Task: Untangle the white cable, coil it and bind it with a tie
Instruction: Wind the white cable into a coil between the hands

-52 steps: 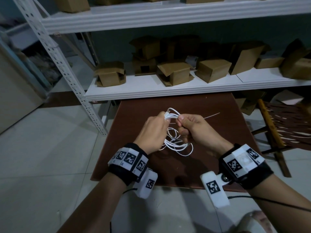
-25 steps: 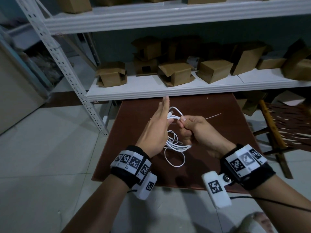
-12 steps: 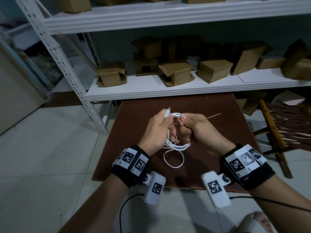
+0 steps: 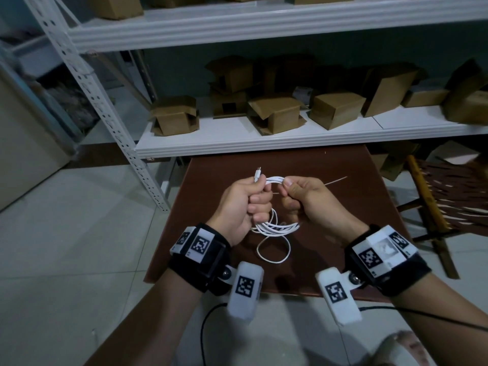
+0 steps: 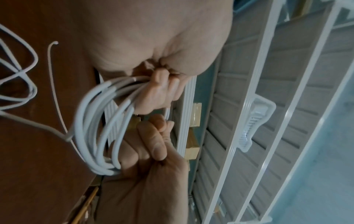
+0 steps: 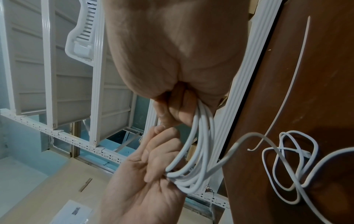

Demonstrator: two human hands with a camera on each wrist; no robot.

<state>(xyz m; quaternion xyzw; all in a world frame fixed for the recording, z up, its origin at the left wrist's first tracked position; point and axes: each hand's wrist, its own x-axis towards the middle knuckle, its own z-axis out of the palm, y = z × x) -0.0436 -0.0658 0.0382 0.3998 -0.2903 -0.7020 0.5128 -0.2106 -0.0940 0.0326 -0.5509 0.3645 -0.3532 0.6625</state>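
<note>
Above the brown table (image 4: 343, 180) both hands hold a bundle of white cable (image 4: 274, 179) loops. My left hand (image 4: 244, 199) grips one side of the loops, with a connector end (image 4: 257, 174) sticking up beside its thumb. My right hand (image 4: 301, 198) grips the other side. Loose cable (image 4: 274, 249) hangs down and lies tangled on the table. In the left wrist view the loops (image 5: 99, 125) run from my left fingers (image 5: 161, 94) to the right hand (image 5: 153, 151). The right wrist view shows the same loops (image 6: 199, 151) and the loose tangle (image 6: 287, 163). A thin white tie (image 4: 335, 180) lies on the table beyond my right hand.
A white metal shelf rack (image 4: 264, 141) stands right behind the table, its lower shelf holding several cardboard boxes (image 4: 274, 114). A wooden chair with woven straps (image 4: 449, 194) sits to the right. Pale floor tiles (image 4: 66, 233) lie to the left.
My left hand opened flat beside the loops a second ago, then closed round them again. Both hands have drawn slightly nearer, and the connector end now sticks up by the left thumb.
</note>
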